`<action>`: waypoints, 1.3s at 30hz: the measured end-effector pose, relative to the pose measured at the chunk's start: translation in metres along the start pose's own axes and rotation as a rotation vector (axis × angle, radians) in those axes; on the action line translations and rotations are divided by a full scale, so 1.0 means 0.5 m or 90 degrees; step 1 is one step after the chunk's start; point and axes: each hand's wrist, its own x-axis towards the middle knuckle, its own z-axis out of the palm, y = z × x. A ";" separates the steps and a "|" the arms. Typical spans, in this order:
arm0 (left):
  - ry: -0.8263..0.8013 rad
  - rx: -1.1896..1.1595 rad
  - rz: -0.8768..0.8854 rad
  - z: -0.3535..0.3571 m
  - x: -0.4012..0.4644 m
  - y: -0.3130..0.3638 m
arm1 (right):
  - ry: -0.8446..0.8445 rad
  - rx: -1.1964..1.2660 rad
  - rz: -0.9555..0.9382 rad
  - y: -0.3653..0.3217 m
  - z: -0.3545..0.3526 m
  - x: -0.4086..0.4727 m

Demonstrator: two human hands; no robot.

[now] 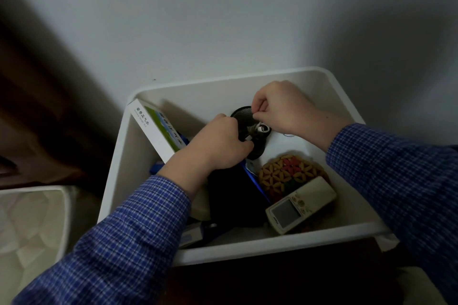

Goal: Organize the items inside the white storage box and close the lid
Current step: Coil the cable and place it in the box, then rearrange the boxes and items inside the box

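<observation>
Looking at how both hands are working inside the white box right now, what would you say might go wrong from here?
1. The left hand and right hand both handle small pieces at the black mesh holder; it may tip or spill them.
2. The remote control rests tilted on the woven coaster and may slide.
3. The medicine box leans against the white storage box wall, reaching its rim, and may block the lid.

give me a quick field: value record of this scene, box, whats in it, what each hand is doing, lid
box: white storage box, open, against a wall
left hand: grip curled on the black mesh holder
right hand: pinching at the holder's rim
left side: green and white carton, leaning
right side: woven coaster under a remote control
lid: not on the box
</observation>
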 end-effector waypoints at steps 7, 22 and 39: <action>0.041 -0.013 -0.036 -0.016 -0.013 0.011 | 0.000 -0.038 -0.076 -0.024 -0.091 -0.054; -0.192 0.142 0.011 -0.035 -0.070 0.024 | -0.578 -0.342 0.045 0.030 0.050 -0.087; -0.247 0.194 -0.043 -0.026 -0.060 -0.002 | -0.486 -0.301 0.017 0.021 0.034 -0.089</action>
